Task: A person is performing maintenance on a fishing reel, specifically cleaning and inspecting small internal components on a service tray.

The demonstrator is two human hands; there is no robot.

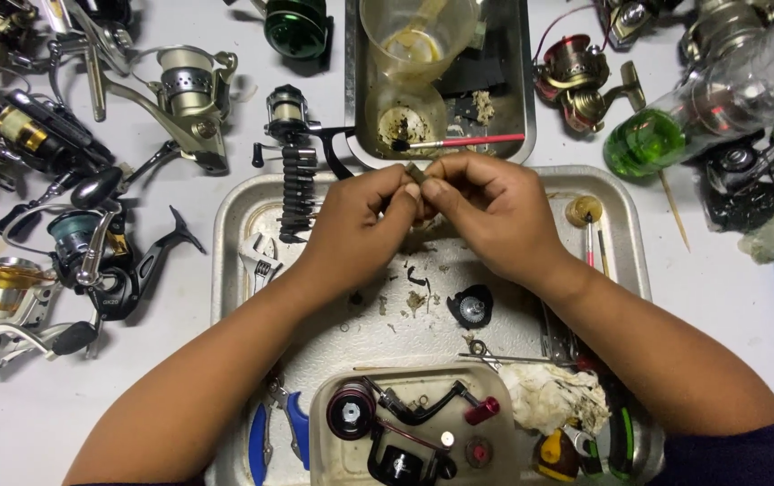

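The white surface (180,378) holds many fishing reels (90,261); a big metal tray (234,225) sits in the middle; at its 12 o'clock edge, the left hand (360,220) and right hand (486,207) pinch one tiny part (416,171) together.

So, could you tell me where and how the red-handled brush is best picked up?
Grip the red-handled brush near mid-handle, coming from above. It lies nearly flat across the rim of the far tray, bristles left over a cup, so the bare handle right of the cup is free. The right hand looks nearest.
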